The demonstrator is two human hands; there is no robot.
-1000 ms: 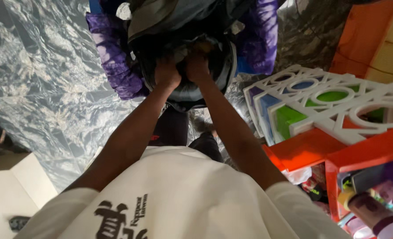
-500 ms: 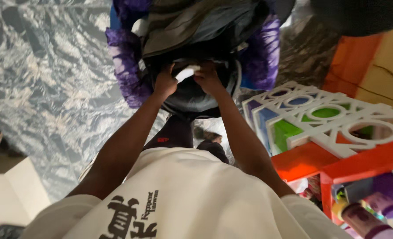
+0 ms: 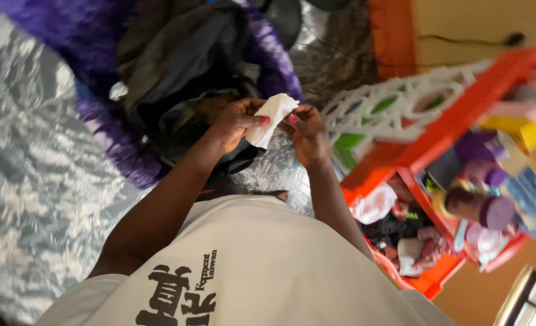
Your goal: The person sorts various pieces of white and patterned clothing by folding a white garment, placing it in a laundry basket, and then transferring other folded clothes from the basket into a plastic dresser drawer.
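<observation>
Tissue (image 3: 269, 119), white, soft and crumpled, is pinched between both hands above a dark bag (image 3: 183, 66). Left hand (image 3: 234, 124) grips its near edge; right hand (image 3: 307, 133) nips the right corner. Blur hides the bag's inside and the orange shelf (image 3: 461, 102) at right.

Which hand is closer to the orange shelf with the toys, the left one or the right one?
The right hand is nearer: it is beside the orange shelf, pinching the white tissue. The left hand holds the tissue's other side, farther away, over the dark bag.
</observation>
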